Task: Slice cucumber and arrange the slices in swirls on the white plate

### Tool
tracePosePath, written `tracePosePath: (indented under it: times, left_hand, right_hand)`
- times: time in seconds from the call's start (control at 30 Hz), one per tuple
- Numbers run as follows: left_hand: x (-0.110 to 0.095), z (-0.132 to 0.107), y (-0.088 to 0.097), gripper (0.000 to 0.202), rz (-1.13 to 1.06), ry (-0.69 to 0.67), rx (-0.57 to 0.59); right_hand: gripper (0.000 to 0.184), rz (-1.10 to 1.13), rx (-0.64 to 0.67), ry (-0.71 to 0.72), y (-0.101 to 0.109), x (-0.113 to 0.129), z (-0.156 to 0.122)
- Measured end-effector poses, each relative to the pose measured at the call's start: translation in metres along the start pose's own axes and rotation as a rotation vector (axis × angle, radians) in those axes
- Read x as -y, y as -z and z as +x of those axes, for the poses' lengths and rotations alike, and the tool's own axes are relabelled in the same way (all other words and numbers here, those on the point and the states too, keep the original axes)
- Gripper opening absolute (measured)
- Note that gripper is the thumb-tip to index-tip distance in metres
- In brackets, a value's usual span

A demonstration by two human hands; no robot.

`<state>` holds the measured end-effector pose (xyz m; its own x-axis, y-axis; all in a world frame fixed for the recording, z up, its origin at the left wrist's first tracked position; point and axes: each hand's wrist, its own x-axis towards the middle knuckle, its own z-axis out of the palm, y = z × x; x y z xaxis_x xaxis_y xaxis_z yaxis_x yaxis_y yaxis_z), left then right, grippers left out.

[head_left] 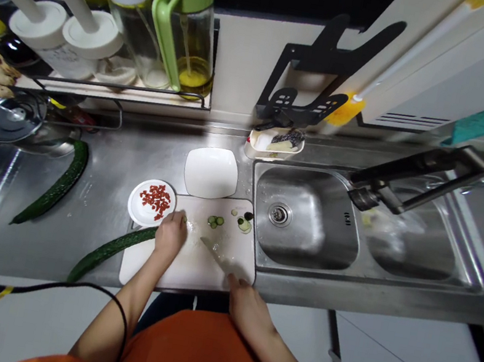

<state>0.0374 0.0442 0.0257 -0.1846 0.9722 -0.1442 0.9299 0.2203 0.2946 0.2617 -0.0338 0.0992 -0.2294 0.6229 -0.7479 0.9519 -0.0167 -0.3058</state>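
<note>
At the far left I saw a lidded pot, the things behind it too dim to name, and just beside it a whole cucumber on the steel counter. A stretch of bare steel separated that from a second cucumber, whose lower end came near the front edge, where a black cable crossed my view. A plate of chopped red pieces covered a back corner of the cutting board. The left hand had its fingers curled around the second cucumber's upper end (from my side they masked most of it, so I could barely make out the tip). A white dish lay at the board's back edge. Open board separated the left hand from the tip of the knife; its handle was hidden in the right hand, fingers wrapped round it. Beyond the blade were slices, and more pieces overlapped near the right edge. That edge ran close to the sink; the faucet partly blocked its second basin.
</note>
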Motion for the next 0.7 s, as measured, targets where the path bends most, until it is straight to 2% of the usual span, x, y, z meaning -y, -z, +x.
tracePosePath:
  times: [0.1,0.2,0.33,0.5,0.6,0.7]
  left_hand:
    - [-0.001,0.001,0.0,0.021,0.047,0.007,0.037]
    - [0.0,0.001,-0.001,0.02,0.056,-0.011,0.025]
    - [-0.003,0.002,-0.005,0.022,-0.069,-0.114,-0.001]
    - [-0.019,0.007,-0.015,0.026,-0.308,-0.265,0.157]
    - [-0.031,0.01,-0.022,0.025,-0.32,-0.289,0.233]
    - [-0.039,0.013,-0.025,0.023,-0.28,-0.302,0.253]
  right_hand:
    - [0.037,-0.016,-0.003,-0.002,-0.001,-0.001,0.0]
    - [0.039,-0.027,-0.015,0.004,-0.003,-0.002,0.001]
    - [0.04,-0.042,-0.004,-0.004,-0.004,-0.002,0.001]
    - [0.037,-0.047,-0.018,-0.013,-0.004,0.0,0.001]
    - [0.038,-0.06,-0.036,-0.005,-0.005,0.001,0.001]
    - [0.039,-0.07,-0.034,-0.004,-0.007,0.0,0.001]
